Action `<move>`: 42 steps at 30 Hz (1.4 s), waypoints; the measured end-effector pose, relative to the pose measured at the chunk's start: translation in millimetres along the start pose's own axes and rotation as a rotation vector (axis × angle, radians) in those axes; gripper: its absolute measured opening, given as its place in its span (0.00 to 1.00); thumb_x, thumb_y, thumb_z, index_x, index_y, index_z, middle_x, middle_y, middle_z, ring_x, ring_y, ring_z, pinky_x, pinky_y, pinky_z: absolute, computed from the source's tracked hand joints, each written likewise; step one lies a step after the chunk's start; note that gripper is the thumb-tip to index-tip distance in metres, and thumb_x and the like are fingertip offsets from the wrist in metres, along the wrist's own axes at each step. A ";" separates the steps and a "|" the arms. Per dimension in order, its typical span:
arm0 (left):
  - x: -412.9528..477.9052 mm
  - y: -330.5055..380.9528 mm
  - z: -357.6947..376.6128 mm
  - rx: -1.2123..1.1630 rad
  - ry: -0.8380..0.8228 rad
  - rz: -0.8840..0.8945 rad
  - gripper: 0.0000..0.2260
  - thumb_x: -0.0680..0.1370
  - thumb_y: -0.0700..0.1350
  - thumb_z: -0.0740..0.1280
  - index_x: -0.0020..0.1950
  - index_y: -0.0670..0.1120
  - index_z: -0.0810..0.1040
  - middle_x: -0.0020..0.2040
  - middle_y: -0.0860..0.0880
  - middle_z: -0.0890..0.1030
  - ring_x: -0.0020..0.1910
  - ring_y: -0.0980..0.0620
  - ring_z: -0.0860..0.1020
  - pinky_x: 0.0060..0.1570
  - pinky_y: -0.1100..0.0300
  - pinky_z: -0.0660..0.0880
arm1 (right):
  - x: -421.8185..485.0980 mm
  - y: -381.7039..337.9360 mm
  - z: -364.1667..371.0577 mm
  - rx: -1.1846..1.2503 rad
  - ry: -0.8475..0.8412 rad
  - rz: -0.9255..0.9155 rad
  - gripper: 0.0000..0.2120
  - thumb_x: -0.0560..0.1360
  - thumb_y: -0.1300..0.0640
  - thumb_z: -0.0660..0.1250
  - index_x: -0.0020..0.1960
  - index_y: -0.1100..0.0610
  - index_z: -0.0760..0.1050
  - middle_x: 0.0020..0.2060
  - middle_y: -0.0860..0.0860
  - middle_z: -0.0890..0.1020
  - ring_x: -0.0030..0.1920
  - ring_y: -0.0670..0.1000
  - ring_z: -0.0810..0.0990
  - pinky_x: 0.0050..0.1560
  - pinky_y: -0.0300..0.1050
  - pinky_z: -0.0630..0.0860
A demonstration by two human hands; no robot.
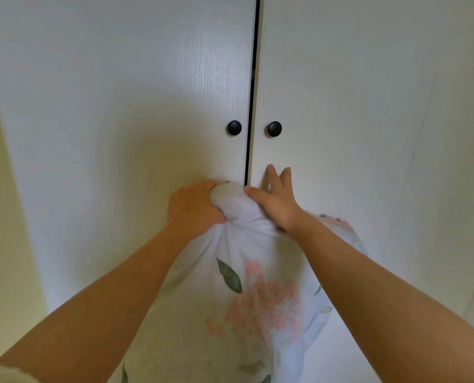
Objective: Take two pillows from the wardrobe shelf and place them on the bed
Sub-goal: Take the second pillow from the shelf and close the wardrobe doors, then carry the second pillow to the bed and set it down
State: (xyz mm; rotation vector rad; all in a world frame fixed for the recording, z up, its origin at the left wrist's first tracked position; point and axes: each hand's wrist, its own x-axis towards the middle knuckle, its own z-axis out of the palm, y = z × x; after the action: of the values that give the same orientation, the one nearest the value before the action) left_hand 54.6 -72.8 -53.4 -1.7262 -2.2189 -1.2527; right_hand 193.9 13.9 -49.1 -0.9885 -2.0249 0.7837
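A white pillow printed with pink flowers and green leaves hangs in front of the wardrobe. My left hand is clenched around its bunched top corner. My right hand lies against the same corner, thumb on the cloth, with the fingers spread flat on the right wardrobe door. Both wardrobe doors are closed, so the shelf is hidden. A second pillow edge with pink print peeks out behind my right forearm. The bed is out of view.
The left wardrobe door and the right one meet at a dark gap, each with a round black knob. A pale yellowish wall runs along the left side.
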 end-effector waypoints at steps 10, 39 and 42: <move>13.0 -13.2 17.2 -0.011 0.130 -0.042 0.26 0.66 0.45 0.75 0.63 0.49 0.75 0.59 0.46 0.80 0.59 0.43 0.76 0.63 0.49 0.68 | 26.4 13.5 1.9 -0.074 -0.023 -0.014 0.40 0.72 0.41 0.64 0.76 0.48 0.46 0.76 0.47 0.36 0.77 0.51 0.43 0.75 0.62 0.48; -109.3 -96.8 49.1 -0.293 -0.204 -0.315 0.17 0.53 0.42 0.72 0.37 0.56 0.75 0.36 0.55 0.78 0.36 0.58 0.76 0.37 0.63 0.74 | -77.5 120.5 84.5 -0.502 -0.399 -0.137 0.32 0.64 0.35 0.70 0.62 0.47 0.68 0.55 0.46 0.80 0.56 0.51 0.76 0.58 0.48 0.65; -134.5 -114.7 41.6 -0.182 -0.255 -0.340 0.16 0.51 0.47 0.73 0.35 0.56 0.73 0.34 0.56 0.77 0.36 0.59 0.75 0.37 0.63 0.72 | -92.0 127.2 111.4 -0.358 -0.552 -0.101 0.21 0.66 0.40 0.72 0.51 0.51 0.71 0.46 0.48 0.80 0.47 0.52 0.78 0.50 0.46 0.71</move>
State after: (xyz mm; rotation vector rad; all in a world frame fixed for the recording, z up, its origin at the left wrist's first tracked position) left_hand 25.7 -156.8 -211.8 -1.7036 -2.7161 -1.4070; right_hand 191.1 -19.0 -238.7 -0.9175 -2.7425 0.7051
